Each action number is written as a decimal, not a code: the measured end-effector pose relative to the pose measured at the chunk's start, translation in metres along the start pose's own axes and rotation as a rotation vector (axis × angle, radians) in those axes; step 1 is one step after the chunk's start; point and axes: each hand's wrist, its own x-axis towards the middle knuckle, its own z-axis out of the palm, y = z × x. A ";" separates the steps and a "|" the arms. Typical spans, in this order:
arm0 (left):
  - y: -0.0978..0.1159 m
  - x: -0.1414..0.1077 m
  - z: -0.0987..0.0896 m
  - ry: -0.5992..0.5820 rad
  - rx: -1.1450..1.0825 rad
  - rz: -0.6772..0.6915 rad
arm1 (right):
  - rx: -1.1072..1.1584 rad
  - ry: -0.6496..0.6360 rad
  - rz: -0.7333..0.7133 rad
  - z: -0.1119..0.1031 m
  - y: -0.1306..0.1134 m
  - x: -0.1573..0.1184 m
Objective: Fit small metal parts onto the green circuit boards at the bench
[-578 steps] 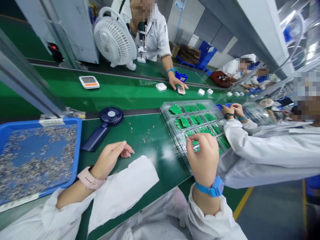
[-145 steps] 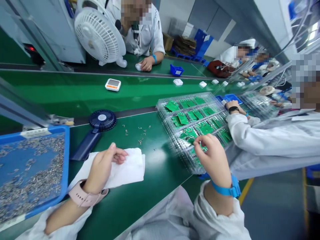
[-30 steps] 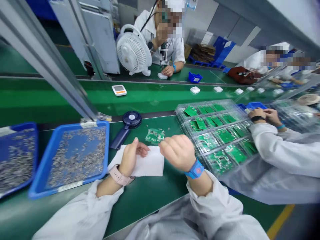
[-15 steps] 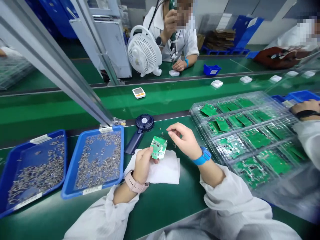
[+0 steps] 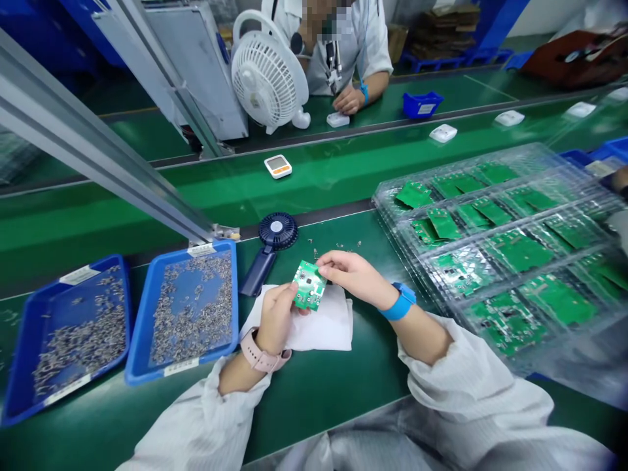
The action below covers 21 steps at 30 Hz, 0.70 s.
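Observation:
A green circuit board (image 5: 310,285) with small components is tilted above a folded white cloth (image 5: 333,327). My left hand (image 5: 277,311) is closed on its lower left edge, thumb on top. At the board's upper right edge is my right hand (image 5: 348,273), thumb and forefinger pinched together. Whatever lies between those fingertips is too small or hidden to make out. Several tiny metal parts (image 5: 338,246) are scattered on the green table just beyond my right hand.
Two blue trays of small metal parts, one nearer (image 5: 186,320) and one farther left (image 5: 83,347), flank a dark handheld fan (image 5: 267,252). Clear plastic trays (image 5: 417,261) of circuit boards stand at right. A white device (image 5: 278,167) sits on the green conveyor; a co-worker (image 5: 353,98) works opposite.
My right hand has come down and left from above the loose metal parts to the circuit board's edge. My left hand still holds the board. The camera view has shifted slightly.

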 end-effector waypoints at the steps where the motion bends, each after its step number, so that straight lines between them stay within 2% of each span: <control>1: 0.000 0.000 0.000 0.007 -0.001 -0.003 | 0.016 -0.014 0.014 0.000 0.000 0.000; 6: 0.004 -0.002 0.006 0.038 0.006 -0.002 | 0.081 -0.115 0.080 0.000 -0.001 -0.003; 13: 0.009 -0.006 0.008 -0.217 0.213 0.144 | 0.166 0.072 -0.069 -0.002 -0.010 -0.005; 21: 0.011 -0.006 0.005 -0.216 0.314 0.178 | 0.070 0.017 -0.143 -0.006 -0.019 -0.011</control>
